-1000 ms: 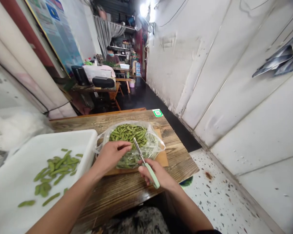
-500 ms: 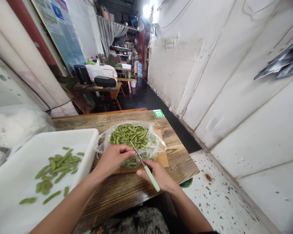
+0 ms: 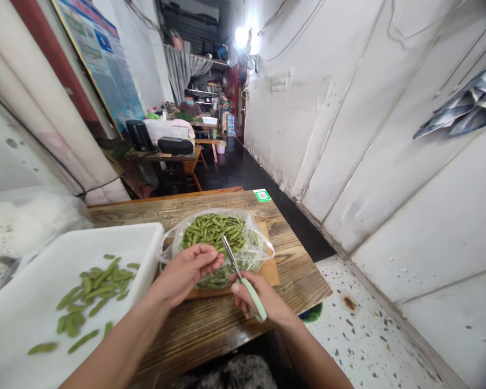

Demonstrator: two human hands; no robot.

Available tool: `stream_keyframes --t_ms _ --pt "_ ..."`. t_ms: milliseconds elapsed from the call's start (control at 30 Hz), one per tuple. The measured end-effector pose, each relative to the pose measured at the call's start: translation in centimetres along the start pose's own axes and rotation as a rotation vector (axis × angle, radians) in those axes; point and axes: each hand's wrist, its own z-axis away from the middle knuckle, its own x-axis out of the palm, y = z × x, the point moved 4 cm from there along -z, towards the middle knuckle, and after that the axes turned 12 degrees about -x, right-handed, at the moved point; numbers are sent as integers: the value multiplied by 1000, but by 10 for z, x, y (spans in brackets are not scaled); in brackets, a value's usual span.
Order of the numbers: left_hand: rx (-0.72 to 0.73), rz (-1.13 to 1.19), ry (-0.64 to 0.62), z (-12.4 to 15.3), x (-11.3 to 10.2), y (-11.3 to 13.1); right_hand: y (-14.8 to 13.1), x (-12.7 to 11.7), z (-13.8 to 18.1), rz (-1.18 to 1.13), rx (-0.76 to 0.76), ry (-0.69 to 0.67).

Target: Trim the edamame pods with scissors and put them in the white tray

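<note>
My right hand (image 3: 257, 294) is wrapped round the pale green handles of a pair of scissors (image 3: 251, 297), whose metal blades point up and away over the pods. Left of the blades, my left hand (image 3: 192, 270) has thumb and fingertips pinched together; whatever they hold, if anything, is hidden. Beneath both hands lies a clear plastic bag (image 3: 256, 237), spread wide around a heap of green soybean pods (image 3: 214, 229). A white plastic tray (image 3: 156, 233) at the left holds a scattering of loose soybean pods (image 3: 101, 283).
The bag rests on a brown board (image 3: 270, 267) on a wooden table (image 3: 291, 259). A QR code sticker (image 3: 262, 195) marks the far corner. Plastic-wrapped items (image 3: 36, 216) stand behind the tray. Further back, a person (image 3: 191, 106) sits by a table with greens. A white wall (image 3: 308, 135) runs along the right.
My left hand has rolled, showing more of its palm side, fingertips still pinched. The scissors have turned in my right hand, so their handle loop shows more broadly. The view has tipped up slightly.
</note>
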Motion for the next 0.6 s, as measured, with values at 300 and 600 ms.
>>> stream_keyframes --t_ms 300,600 --pt "14 70 18 6 9 -8 -8 2 4 62 -47 -59" --pt "47 55 -1 9 11 -12 -9 4 4 91 -120 -84"
